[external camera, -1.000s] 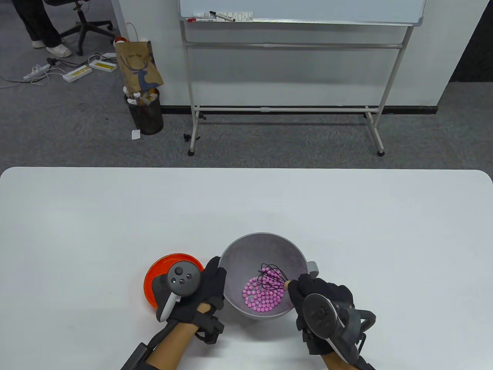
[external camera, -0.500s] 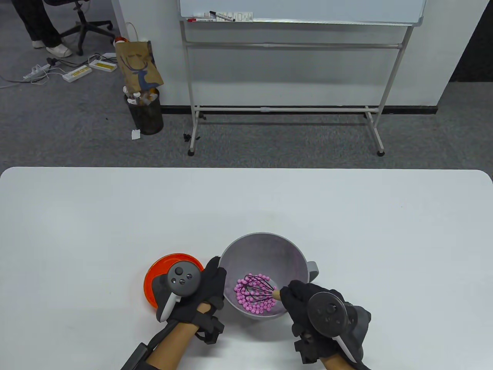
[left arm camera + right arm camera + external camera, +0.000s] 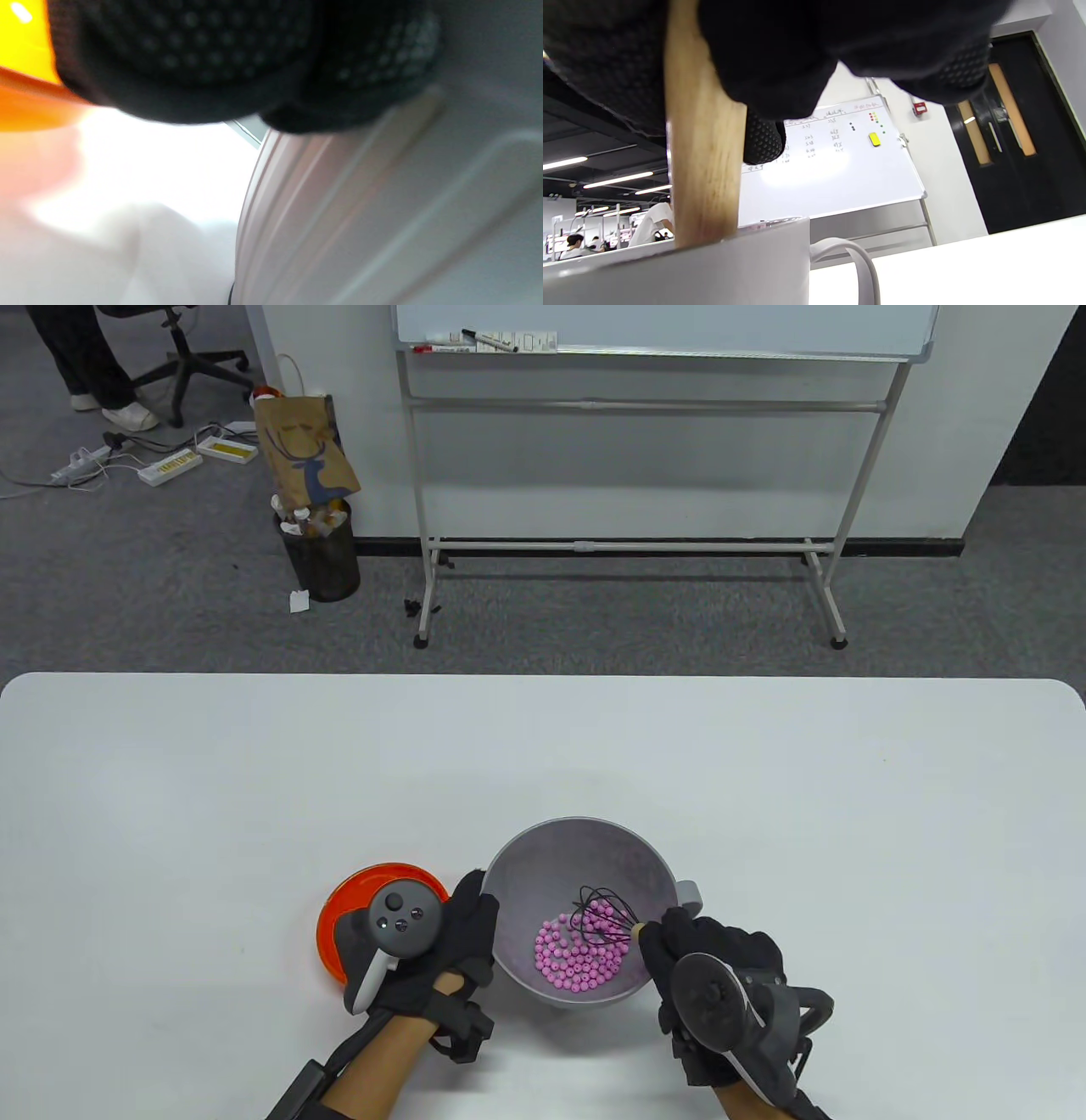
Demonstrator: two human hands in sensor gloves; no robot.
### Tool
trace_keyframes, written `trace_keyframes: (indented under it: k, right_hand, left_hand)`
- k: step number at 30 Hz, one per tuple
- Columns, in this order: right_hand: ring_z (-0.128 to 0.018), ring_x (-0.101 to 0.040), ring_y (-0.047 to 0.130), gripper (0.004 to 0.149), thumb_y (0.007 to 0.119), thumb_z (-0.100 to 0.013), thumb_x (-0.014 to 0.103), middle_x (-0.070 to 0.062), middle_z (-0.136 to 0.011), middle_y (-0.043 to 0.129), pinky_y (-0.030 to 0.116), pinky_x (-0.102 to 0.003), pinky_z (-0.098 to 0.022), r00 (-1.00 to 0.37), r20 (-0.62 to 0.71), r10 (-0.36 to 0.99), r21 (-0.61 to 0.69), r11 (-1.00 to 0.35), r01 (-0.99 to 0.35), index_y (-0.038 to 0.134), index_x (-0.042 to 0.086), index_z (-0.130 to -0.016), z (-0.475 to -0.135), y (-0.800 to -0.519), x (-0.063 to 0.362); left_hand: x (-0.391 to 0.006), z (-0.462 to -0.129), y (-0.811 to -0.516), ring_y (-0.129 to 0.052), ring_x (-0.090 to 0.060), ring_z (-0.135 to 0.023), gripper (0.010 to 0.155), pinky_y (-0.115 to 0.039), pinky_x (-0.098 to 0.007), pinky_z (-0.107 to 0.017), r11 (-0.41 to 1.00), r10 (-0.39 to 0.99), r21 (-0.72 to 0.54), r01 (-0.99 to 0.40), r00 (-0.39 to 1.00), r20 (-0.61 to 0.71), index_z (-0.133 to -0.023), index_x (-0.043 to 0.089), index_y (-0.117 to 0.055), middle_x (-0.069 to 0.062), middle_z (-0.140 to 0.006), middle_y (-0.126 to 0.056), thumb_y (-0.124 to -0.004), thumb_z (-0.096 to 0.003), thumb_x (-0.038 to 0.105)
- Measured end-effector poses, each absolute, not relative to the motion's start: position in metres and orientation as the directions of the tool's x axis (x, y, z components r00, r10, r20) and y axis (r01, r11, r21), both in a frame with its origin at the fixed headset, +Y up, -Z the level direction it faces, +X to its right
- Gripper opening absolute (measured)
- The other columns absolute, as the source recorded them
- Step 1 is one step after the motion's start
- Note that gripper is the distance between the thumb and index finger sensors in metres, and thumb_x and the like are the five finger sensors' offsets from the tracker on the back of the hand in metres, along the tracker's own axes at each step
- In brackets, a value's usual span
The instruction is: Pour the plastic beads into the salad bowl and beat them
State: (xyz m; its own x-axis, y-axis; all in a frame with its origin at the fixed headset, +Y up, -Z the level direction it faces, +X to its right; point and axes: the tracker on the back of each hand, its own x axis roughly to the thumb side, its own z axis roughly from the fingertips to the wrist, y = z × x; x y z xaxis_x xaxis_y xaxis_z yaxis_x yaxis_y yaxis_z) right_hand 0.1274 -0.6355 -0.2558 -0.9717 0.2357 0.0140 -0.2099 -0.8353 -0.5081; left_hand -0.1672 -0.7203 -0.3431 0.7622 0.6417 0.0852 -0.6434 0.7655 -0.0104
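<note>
A grey salad bowl (image 3: 585, 848) stands near the table's front edge with several pink beads (image 3: 570, 957) in its bottom. My right hand (image 3: 704, 950) grips the wooden handle (image 3: 704, 169) of a black whisk (image 3: 604, 918), whose wires sit among the beads at the bowl's right side. The bowl's grey wall (image 3: 712, 275) and loop handle (image 3: 857, 262) show below the wood in the right wrist view. My left hand (image 3: 458, 937) lies with straight fingers against the bowl's left outer wall (image 3: 360, 203). An orange container (image 3: 373, 891) sits behind that hand.
The bowl's small loop handle (image 3: 691, 892) points right. The white table (image 3: 543, 763) stretches wide behind the bowl. Beyond it stand a whiteboard on a frame (image 3: 645, 432), a bin (image 3: 321, 551) and a paper bag (image 3: 305, 449) on the carpet.
The whisk swept from the bowl's right side to the left and back to the right, shifting the beads. My right hand swung with it. The left hand stayed put.
</note>
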Motion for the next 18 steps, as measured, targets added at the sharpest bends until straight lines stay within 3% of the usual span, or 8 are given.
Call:
trace_keyframes:
  k: [4, 11, 18]
  right_hand:
    - [-0.004, -0.02, 0.092, 0.044, 0.097, -0.036, 0.052, -0.002, -0.022, 0.1, 0.085, -0.042, -0.037, -0.976, 0.033, 0.217, -0.483, -0.851, -0.206, 0.105, 0.016, -0.06, -0.249, -0.627, 0.125]
    - [-0.003, -0.019, 0.092, 0.044, 0.097, -0.037, 0.052, -0.002, -0.021, 0.1, 0.086, -0.041, -0.036, -0.917, 0.113, 0.381, -0.335, -0.855, -0.397, 0.104, 0.015, -0.06, -0.25, -0.627, 0.125]
    - [-0.007, -0.019, 0.094, 0.044, 0.095, -0.037, 0.053, -0.001, -0.025, 0.1, 0.085, -0.041, -0.039, -0.931, 0.095, 0.353, -0.423, -0.832, -0.359, 0.103, 0.018, -0.064, -0.26, -0.646, 0.12]
  left_hand:
    - [-0.167, -0.343, -0.72, -0.102, -0.011, -0.009, 0.056, -0.09, -0.041, -0.036, 0.766, 0.641, -0.01, -0.643, 0.763, 0.085, -0.095, 0.013, -0.073, 0.012, -0.024, -0.103, -0.064, -0.0524, 0.048]
    - [-0.167, -0.343, -0.72, -0.102, -0.011, -0.009, 0.056, -0.09, -0.041, -0.036, 0.766, 0.641, -0.011, -0.643, 0.762, 0.086, -0.095, 0.013, -0.073, 0.012, -0.024, -0.103, -0.064, -0.0524, 0.048]
    - [-0.167, -0.343, -0.72, -0.102, -0.011, -0.009, 0.056, -0.09, -0.041, -0.036, 0.767, 0.64, -0.009, -0.642, 0.764, 0.085, -0.095, 0.013, -0.073, 0.012, -0.024, -0.103, -0.064, -0.0523, 0.048]
